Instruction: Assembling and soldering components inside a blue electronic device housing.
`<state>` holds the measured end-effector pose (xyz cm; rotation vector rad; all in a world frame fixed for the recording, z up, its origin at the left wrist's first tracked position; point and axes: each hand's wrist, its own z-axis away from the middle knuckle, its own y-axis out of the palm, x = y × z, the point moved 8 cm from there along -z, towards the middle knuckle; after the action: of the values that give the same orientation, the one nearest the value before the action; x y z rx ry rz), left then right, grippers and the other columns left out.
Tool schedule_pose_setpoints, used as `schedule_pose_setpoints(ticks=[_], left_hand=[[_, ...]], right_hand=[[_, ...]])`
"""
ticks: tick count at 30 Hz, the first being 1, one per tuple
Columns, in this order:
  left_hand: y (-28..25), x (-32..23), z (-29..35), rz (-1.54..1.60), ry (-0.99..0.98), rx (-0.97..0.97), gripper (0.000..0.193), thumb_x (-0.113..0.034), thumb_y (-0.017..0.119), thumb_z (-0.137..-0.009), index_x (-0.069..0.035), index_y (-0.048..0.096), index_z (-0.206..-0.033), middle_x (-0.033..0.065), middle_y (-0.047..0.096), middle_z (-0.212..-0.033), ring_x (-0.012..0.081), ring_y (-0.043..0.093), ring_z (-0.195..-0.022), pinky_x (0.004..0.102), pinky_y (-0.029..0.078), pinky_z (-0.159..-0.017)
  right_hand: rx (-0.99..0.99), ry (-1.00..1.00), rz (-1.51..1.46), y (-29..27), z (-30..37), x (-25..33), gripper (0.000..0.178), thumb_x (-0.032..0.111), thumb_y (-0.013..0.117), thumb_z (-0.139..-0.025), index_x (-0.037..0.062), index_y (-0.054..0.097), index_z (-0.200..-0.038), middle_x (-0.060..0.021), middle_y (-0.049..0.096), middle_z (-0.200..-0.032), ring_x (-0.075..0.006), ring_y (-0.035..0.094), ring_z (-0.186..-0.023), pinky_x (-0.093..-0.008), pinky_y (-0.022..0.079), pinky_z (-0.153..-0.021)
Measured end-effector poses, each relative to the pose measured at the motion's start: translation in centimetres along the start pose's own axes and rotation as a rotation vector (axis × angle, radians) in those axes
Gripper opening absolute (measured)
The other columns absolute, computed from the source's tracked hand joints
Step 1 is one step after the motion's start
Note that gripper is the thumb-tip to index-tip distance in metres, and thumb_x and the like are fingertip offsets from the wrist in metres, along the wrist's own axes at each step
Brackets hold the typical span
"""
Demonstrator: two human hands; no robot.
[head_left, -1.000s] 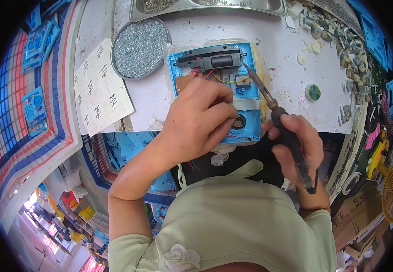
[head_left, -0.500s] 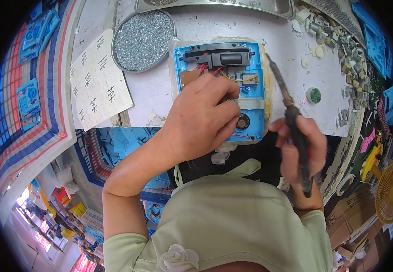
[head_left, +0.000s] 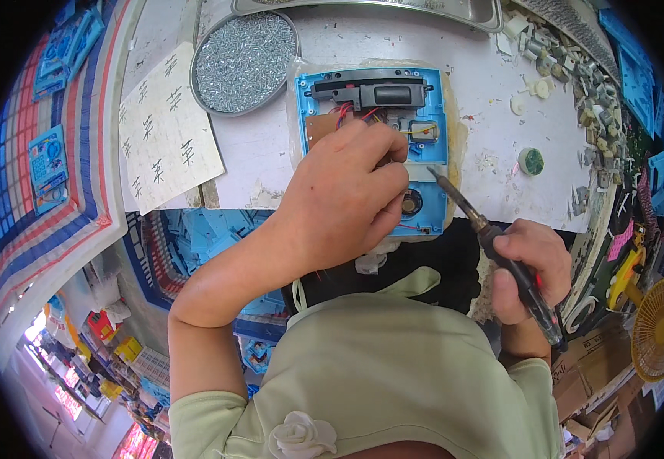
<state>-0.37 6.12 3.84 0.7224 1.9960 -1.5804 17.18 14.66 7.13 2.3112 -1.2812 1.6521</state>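
A blue plastic casing [head_left: 440, 115] lies open on a pad at the table's near edge, showing black parts, thin red and yellow wires, a small motor [head_left: 424, 131] and a round speaker [head_left: 413, 203]. Over its left half rests my left hand [head_left: 347, 195], fingers bent and pressed together among the wires; whatever they pinch is hidden beneath them. My right hand [head_left: 537, 264] grips a soldering iron [head_left: 492, 233] by its black handle. The iron slants up and left, its tip over the pale strip [head_left: 424, 173] across the casing, close to my left fingers. Contact cannot be made out.
Beyond the casing stand a round tray of small screws [head_left: 244, 65] and a metal tray [head_left: 454, 11]. A handwritten sheet [head_left: 167, 130] lies at left. A small round green-filled tin [head_left: 531, 161] and piles of small motors [head_left: 600, 107] are at right.
The soldering iron's tip has swung down and left, from beside the casing's upper right edge to over its middle. My right hand has shifted slightly right. The left hand stays nearly in place.
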Motion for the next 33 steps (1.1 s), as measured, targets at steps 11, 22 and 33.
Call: schedule_pose_setpoints(ticks=[11,22,33], left_hand=[[-0.1,0.2,0.3,0.031,0.004,-0.014,0.019,0.0,0.076,-0.07,-0.006,0.066,-0.086,0.0111,0.059,-0.102,0.0307,0.06,-0.089,0.0399,0.049,-0.075],[-0.2,0.3,0.5,0.033,0.008,-0.005,0.02,-0.001,0.076,-0.069,-0.005,0.065,-0.084,0.0107,0.059,-0.102,0.0301,0.06,-0.088,0.0401,0.05,-0.073],[1.1,-0.2,1.4,-0.111,0.034,-0.073,0.025,-0.003,0.078,-0.069,-0.007,0.065,-0.09,0.01,0.061,-0.109,0.0303,0.061,-0.09,0.0407,0.049,-0.076]], right_hand=[[0.036,0.184,-0.054,3.8,0.7,-1.8,0.047,0.013,0.083,-0.08,0.0062,0.065,-0.123,-0.0097,0.072,-0.094,-0.0262,0.069,-0.08,-0.0471,0.054,-0.088],[0.025,0.043,0.084,5.0,1.4,-1.5,0.047,0.018,0.082,-0.084,0.0086,0.063,-0.127,-0.0107,0.073,-0.098,-0.0256,0.068,-0.081,-0.0647,0.037,-0.111],[-0.024,0.023,-0.009,4.0,1.7,-1.7,0.049,0.021,0.078,-0.09,0.0076,0.056,-0.132,-0.0095,0.072,-0.098,-0.0224,0.066,-0.078,-0.0601,0.04,-0.109]])
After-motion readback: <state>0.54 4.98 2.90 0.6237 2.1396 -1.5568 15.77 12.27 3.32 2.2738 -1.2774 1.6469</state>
